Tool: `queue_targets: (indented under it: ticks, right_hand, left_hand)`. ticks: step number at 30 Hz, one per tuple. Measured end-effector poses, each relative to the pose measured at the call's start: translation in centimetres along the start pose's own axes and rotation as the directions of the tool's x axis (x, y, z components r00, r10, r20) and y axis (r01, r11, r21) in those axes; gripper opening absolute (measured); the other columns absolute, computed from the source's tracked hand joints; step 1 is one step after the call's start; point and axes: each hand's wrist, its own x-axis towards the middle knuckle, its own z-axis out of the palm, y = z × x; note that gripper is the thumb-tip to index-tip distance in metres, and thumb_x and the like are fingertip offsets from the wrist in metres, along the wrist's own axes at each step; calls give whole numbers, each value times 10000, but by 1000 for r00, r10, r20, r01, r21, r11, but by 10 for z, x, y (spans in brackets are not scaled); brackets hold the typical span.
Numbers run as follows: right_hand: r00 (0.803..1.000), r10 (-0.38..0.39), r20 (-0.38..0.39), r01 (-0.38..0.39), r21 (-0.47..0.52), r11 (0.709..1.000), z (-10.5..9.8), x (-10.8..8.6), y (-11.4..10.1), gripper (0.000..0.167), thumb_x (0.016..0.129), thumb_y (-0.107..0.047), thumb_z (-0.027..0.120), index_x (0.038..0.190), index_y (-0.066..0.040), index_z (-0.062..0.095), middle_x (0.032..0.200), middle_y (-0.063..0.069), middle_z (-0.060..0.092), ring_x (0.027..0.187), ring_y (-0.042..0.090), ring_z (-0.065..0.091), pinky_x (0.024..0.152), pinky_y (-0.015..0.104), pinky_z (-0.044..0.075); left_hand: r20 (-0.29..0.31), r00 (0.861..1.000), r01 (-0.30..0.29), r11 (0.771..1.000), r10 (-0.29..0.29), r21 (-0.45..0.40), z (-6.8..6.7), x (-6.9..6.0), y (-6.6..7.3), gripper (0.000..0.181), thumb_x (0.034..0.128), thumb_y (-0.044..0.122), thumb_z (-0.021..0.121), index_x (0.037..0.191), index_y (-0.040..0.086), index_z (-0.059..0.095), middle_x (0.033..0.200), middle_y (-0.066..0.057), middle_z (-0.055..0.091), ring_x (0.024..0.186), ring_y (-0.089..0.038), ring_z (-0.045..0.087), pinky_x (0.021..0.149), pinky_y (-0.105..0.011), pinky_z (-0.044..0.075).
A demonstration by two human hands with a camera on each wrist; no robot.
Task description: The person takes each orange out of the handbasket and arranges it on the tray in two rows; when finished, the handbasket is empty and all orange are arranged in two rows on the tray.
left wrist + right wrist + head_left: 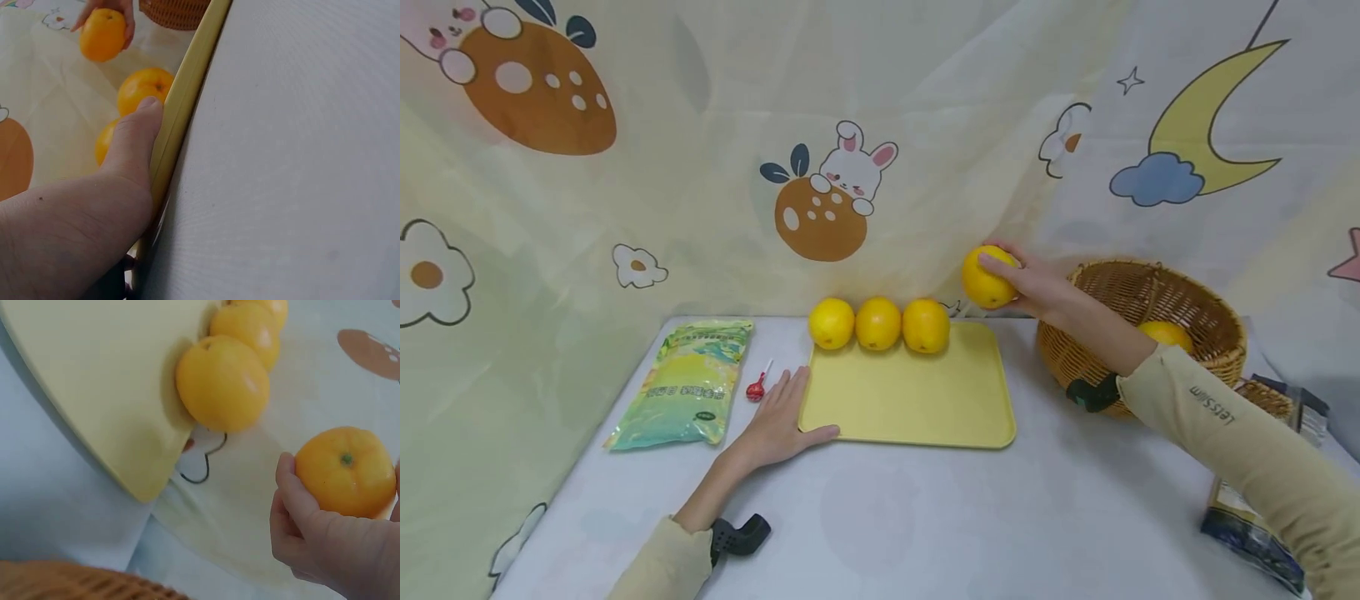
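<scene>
Head: right hand [1037, 285] grips glossy round orange [987, 279] near far right corner of smooth yellow tray [910, 400]. Left hand [781, 423], fingers straight, at tray's left edge. Three oranges [878, 324] line far edge. Right forearm partly blocks woven basket [1062, 350]; sleeve [1232, 437], dark packet [1255, 537]. Crinkled pouch [688, 379], lollipop [756, 390] left.

Left wrist: thumb along rim; other fingers hard to make out.

Right wrist: fingers curled round orange, partly cut off; basket rim blurred.

The right sleeve [1247, 467] reads "LetsSlim"; the printed characters on the green-and-yellow bag [688, 375] are too blurred to read.
</scene>
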Motion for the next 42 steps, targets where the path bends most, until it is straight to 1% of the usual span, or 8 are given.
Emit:
queue_targets:
  ticks: [5,8,13,17,22,28,32,42]
  right_hand:
    - [1000,24,2,-24,6,1000,11,2,11,721,943,-247,629,1518,-253,193,1482,133,250,1225,313,424,958,426,532]
    - [999,34,-7,-34,-17,999,16,2,20,766,931,-200,646,1529,-245,170,1513,169,213,1237,330,408,969,443,516]
    - [996,59,-63,-64,-87,994,21,5,38,829,906,-226,679,1544,-216,149,1510,208,241,1214,332,431,972,471,511]
    - [990,77,-118,-96,-165,982,23,8,50,872,887,-277,701,1551,-201,140,1510,218,268,1223,331,430,992,501,492]
    - [983,84,-161,-124,-262,957,26,14,60,888,865,-312,719,1550,-185,168,1514,212,290,1248,338,417,936,459,503]
    - [981,88,-175,-146,-356,923,30,16,69,904,854,-363,724,1546,-165,178,1507,209,311,1227,331,430,891,414,504]
    - [979,84,-183,-151,-388,909,34,16,71,915,855,-380,720,1548,-154,168,1506,215,316,1203,331,438,864,395,504]
    - [979,99,-176,-161,-382,910,37,17,76,911,877,-366,694,1558,-171,123,1525,206,291,1219,333,429,847,373,505]
  left_hand:
    - [0,1000,-6,1000,6,-1,1,0,1,1135,804,684,615,1561,44,62,1645,-148,77,1519,-380,18,1221,-573,69]
    - [-3,1000,-7,1000,7,4,1,0,1,1132,805,684,614,1561,44,65,1645,-148,81,1518,-380,23,1222,-571,72]
    - [-1,1000,-4,1000,4,1,0,-1,2,1129,805,678,618,1561,46,66,1645,-146,82,1519,-379,23,1222,-570,69]
    - [2,1000,-3,1000,3,5,-1,-1,2,1129,805,679,615,1562,47,66,1646,-144,81,1519,-378,23,1222,-572,71]
    - [-3,1000,0,1000,0,9,-1,-2,2,1128,805,677,617,1561,43,71,1645,-146,83,1518,-381,27,1220,-574,75]
    - [-6,1000,-1,1000,1,12,0,-1,1,1128,805,678,616,1560,41,73,1644,-149,85,1517,-383,32,1221,-572,79]
    - [-8,1000,-1,1000,1,11,1,-1,1,1128,806,677,617,1560,39,72,1644,-149,83,1518,-382,32,1222,-569,78]
    - [-2,1000,4,1000,-4,12,-1,-1,3,1124,809,670,618,1560,41,67,1645,-148,82,1519,-379,26,1225,-564,70]
